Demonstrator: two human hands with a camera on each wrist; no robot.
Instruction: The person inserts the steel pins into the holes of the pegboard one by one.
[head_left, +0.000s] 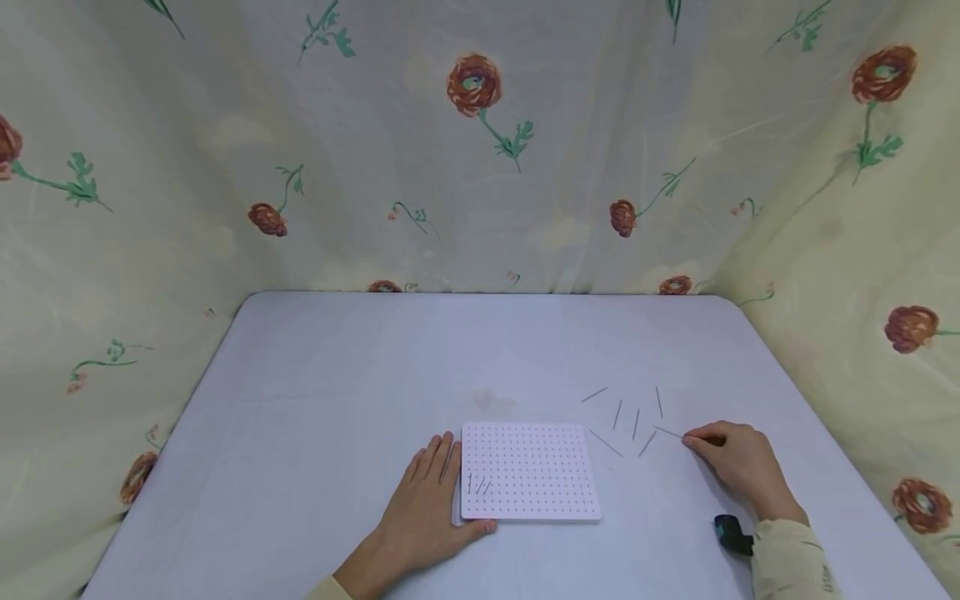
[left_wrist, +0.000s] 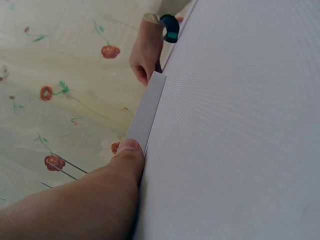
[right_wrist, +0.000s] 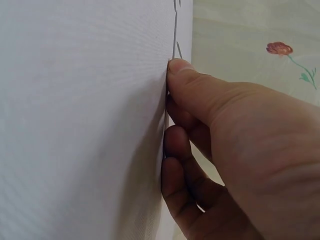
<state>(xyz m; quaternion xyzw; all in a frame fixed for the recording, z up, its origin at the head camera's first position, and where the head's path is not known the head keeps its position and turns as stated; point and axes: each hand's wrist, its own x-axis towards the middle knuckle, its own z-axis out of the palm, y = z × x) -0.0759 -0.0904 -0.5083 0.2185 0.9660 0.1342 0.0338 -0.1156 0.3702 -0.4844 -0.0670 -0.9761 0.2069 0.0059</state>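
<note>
We list, behind and on both sides, pale cloth (head_left: 345, 117) printed with red flowers. Next, one white table (head_left: 322, 358). On its near part, one white board (head_left: 536, 467), dotted with rows of holes. At the board's left edge, one left hand (head_left: 420, 517): four fingers straight and close together, thumb spread away and resting against the near edge. To the right, well apart from the board, one right hand (head_left: 738, 462), thumb and forefinger pinching one end of a thin rod (head_left: 668, 432). At that wrist we note one dark device (head_left: 733, 535). Smallest: standing rods (left_wrist: 70, 163), a few, in the board's left part; loose rods (head_left: 636, 424), six, scattered between board and right hand.
</note>
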